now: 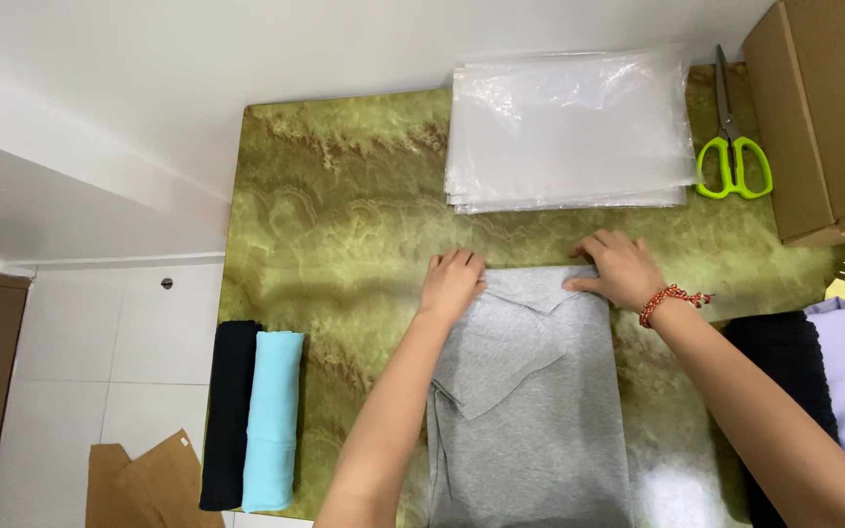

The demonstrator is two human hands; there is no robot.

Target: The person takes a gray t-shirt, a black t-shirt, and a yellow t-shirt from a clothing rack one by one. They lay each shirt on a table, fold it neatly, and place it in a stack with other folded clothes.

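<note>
A grey garment [530,411] lies folded lengthwise on the green marbled table [344,205], with a sleeve folded across its front. My left hand [452,284] presses flat on the garment's top left corner. My right hand [618,269], with a red beaded bracelet at the wrist, rests on the top right corner and pinches the fabric near the collar. Both forearms reach in from the bottom edge.
A stack of clear plastic bags [569,127] lies at the back of the table. Green-handled scissors [733,156] sit beside cardboard boxes [823,108] at right. Black and light blue rolled cloths [256,420] lie at left; black and lilac fabric [833,381] at right.
</note>
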